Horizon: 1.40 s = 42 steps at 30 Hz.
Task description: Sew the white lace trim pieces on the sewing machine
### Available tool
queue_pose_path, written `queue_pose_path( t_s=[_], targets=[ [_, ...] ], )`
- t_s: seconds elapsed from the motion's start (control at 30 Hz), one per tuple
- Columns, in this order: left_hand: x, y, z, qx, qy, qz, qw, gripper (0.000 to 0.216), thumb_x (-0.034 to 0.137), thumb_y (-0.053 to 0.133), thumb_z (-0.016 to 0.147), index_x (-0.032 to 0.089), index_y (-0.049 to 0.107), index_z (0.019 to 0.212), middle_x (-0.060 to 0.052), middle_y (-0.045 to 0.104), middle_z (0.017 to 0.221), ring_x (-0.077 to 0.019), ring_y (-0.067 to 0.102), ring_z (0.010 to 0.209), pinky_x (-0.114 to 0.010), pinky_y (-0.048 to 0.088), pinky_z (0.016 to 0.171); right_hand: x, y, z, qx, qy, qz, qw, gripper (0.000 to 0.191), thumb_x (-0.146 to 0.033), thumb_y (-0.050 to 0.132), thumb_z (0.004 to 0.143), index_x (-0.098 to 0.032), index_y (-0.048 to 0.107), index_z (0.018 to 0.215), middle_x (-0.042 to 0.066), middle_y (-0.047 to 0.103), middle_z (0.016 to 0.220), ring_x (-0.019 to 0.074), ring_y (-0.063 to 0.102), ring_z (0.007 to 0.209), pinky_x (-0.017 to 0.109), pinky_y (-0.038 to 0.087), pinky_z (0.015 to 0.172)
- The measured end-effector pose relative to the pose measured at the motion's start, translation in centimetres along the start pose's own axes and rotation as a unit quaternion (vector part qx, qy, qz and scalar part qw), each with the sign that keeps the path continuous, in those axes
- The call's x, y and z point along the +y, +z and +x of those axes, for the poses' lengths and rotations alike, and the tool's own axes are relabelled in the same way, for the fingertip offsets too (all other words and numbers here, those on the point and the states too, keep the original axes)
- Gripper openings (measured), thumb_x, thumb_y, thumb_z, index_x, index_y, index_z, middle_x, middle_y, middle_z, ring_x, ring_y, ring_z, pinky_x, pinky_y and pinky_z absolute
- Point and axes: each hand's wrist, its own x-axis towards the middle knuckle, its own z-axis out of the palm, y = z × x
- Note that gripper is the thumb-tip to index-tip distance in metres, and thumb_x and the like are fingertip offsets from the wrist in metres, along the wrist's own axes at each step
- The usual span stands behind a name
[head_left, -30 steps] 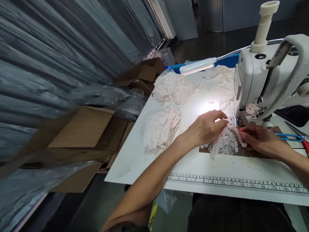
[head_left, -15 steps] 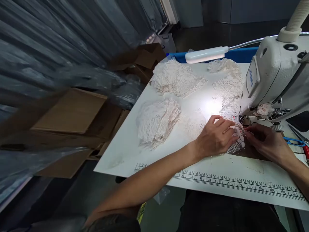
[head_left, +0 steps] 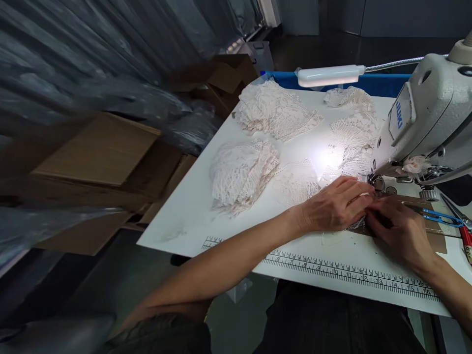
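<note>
At the needle end of the sewing machine (head_left: 424, 108) both hands work close together on one piece of white lace (head_left: 357, 224), mostly hidden beneath them. My left hand (head_left: 337, 205) lies over the lace, its fingers bent and pressed together on it just left of the presser foot. My right hand (head_left: 401, 233) is closed in a pinch at the lace's right edge, its fingertips almost touching those of the left. More lace (head_left: 297, 184) spreads flat on the table beyond the left wrist.
Lace piles (head_left: 243, 174) lie left and at the back (head_left: 273, 108); more lace (head_left: 354, 123) sits beside the machine. A lamp (head_left: 330, 75) hangs above. Blue thread snips (head_left: 442, 217) and red-handled scissors (head_left: 465, 236) lie right. Cardboard boxes (head_left: 99, 147) stand left of the table (head_left: 177, 223).
My right hand has moved left against the left hand, covering more of the lace. The left fingers have drawn together nearer the presser foot. The whole view has shifted slightly.
</note>
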Motion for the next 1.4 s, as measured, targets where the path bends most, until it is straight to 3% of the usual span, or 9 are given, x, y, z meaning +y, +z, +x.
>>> queue_pose_path(
  t_s=[0.07, 0.13, 0.23, 0.37, 0.5, 0.77, 1.0, 1.2, 1.4],
  targets=[
    [0.2, 0.2, 0.0, -0.025, 0.008, -0.013, 1.000, 0.017, 0.022, 0.044, 0.098, 0.012, 0.056, 0.103, -0.011, 0.067, 0.107, -0.0186, 0.062, 0.100, -0.036, 0.052, 0.090, 0.0, 0.0, 0.1, -0.016, -0.038, -0.045, 0.998, 0.026, -0.024, 0.046, 0.092, -0.017, 0.071, 0.091, 0.008, 0.067, 0.090, 0.0161, 0.064, 0.068, 0.024, 0.047, 0.050],
    [-0.1, 0.3, -0.1, -0.052, 0.001, -0.025, 0.998, 0.018, 0.023, 0.043, 0.098, 0.012, 0.057, 0.098, -0.009, 0.068, 0.098, -0.0169, 0.063, 0.091, -0.033, 0.052, 0.085, 0.5, -0.6, 0.4, -0.055, -0.038, -0.004, 0.998, 0.028, -0.026, 0.045, 0.091, -0.017, 0.071, 0.095, 0.009, 0.068, 0.097, 0.0169, 0.065, 0.073, 0.026, 0.050, 0.054],
    [-0.8, 0.4, -0.6, -0.053, 0.010, -0.038, 0.998, 0.020, 0.024, 0.043, 0.099, 0.015, 0.060, 0.096, -0.006, 0.069, 0.099, -0.0140, 0.063, 0.087, -0.032, 0.051, 0.086, 1.9, -2.1, 1.2, -0.122, 0.043, 0.118, 0.985, 0.031, -0.035, 0.047, 0.091, -0.019, 0.070, 0.103, 0.007, 0.070, 0.095, 0.0168, 0.067, 0.078, 0.026, 0.054, 0.063],
    [-1.1, 0.3, -0.8, -0.019, 0.036, -0.028, 0.999, 0.022, 0.021, 0.044, 0.100, 0.017, 0.063, 0.091, -0.003, 0.070, 0.102, -0.0119, 0.065, 0.089, -0.036, 0.049, 0.097, 3.9, -3.2, 2.3, -0.190, 0.157, 0.094, 0.964, 0.033, -0.036, 0.045, 0.090, -0.019, 0.071, 0.102, 0.005, 0.069, 0.077, 0.0146, 0.060, 0.056, 0.025, 0.045, 0.047],
    [-0.8, 0.1, -0.6, -0.006, 0.039, -0.003, 0.999, 0.021, 0.018, 0.047, 0.097, 0.016, 0.063, 0.084, -0.004, 0.070, 0.101, -0.0115, 0.066, 0.089, -0.040, 0.046, 0.104, 4.7, -2.3, 2.6, -0.177, 0.082, 0.077, 0.978, 0.033, -0.033, 0.045, 0.090, -0.020, 0.071, 0.104, 0.005, 0.070, 0.091, 0.0152, 0.064, 0.071, 0.024, 0.049, 0.059],
    [-1.1, 0.5, -0.5, 0.026, 0.055, -0.001, 0.998, 0.018, 0.016, 0.049, 0.095, 0.016, 0.063, 0.084, -0.002, 0.070, 0.096, -0.0094, 0.068, 0.088, -0.037, 0.050, 0.104, 4.7, -1.1, 1.4, -0.134, -0.045, -0.035, 0.989, 0.037, -0.033, 0.043, 0.094, -0.030, 0.066, 0.123, 0.006, 0.066, 0.105, 0.0126, 0.060, 0.072, 0.021, 0.036, 0.048],
    [-1.6, 0.9, -0.5, 0.027, 0.045, -0.065, 0.996, 0.016, 0.018, 0.047, 0.097, 0.015, 0.064, 0.094, -0.003, 0.073, 0.097, -0.0119, 0.068, 0.094, -0.033, 0.057, 0.093, 4.5, -0.8, 1.0, -0.143, -0.051, -0.105, 0.983, 0.037, -0.032, 0.045, 0.092, -0.028, 0.067, 0.121, 0.009, 0.065, 0.102, 0.0155, 0.061, 0.073, 0.021, 0.028, 0.044],
    [-1.8, 0.7, -0.4, -0.023, 0.027, -0.084, 0.996, 0.020, 0.019, 0.046, 0.098, 0.016, 0.065, 0.091, -0.003, 0.074, 0.095, -0.0105, 0.068, 0.091, -0.029, 0.055, 0.087, 4.0, -2.0, 0.9, -0.106, -0.004, 0.022, 0.994, 0.038, -0.026, 0.040, 0.094, -0.021, 0.067, 0.121, 0.006, 0.068, 0.086, 0.0111, 0.058, 0.060, 0.022, 0.044, 0.052],
    [-1.7, 0.8, -0.5, -0.026, 0.021, -0.092, 0.995, 0.023, 0.021, 0.045, 0.099, 0.017, 0.066, 0.092, -0.004, 0.074, 0.097, -0.0112, 0.068, 0.090, -0.032, 0.054, 0.090, 3.6, -2.5, 0.8, -0.106, -0.127, 0.019, 0.986, 0.035, -0.018, 0.042, 0.092, -0.022, 0.073, 0.108, 0.007, 0.068, 0.101, 0.0138, 0.065, 0.079, 0.025, 0.053, 0.068]
  ],
)
